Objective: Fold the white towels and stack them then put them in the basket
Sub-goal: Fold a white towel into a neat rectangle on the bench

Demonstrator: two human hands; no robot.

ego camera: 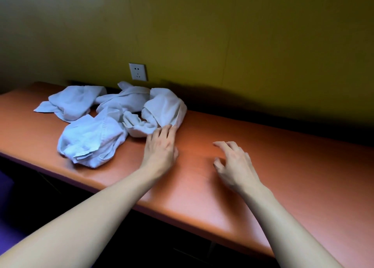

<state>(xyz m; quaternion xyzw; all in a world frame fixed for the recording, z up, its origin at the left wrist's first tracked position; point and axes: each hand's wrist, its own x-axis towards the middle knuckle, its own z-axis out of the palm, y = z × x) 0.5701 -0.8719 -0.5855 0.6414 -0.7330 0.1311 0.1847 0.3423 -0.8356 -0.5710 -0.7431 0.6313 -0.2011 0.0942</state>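
2 bare forearms are reaching in from the bottom edge, closest to the camera, and stretching out over the orange-brown tabletop [263, 146]. The left hand [160, 146] is lying palm down with its fingers nearly straight, and its fingertips [169, 128] are touching the near edge of the closest white towel [164, 108]; nothing is pinched or held, so this grip is standing apart. The right hand [234, 162] is hovering just above the bare tabletop, well apart from the cloth, with its fingers loosely curled and spread and holding nothing.

The white towels are lying crumpled and unfolded on the left half of the tabletop, toward the back wall. At least 4 bunches are showing: the one under the left fingertips, a long twisted one [125, 99] behind it that is touching it, a rumpled heap [91, 140] nearer the front edge to the left of the left hand, and a flatter one [72, 102] lying farthest left. The heaps are overlapping in the middle, so exactly where one towel is ending and the next is beginning cannot be told.

A white wall socket [138, 72] is sitting on the olive-yellow wall [242, 45] just above the towels.
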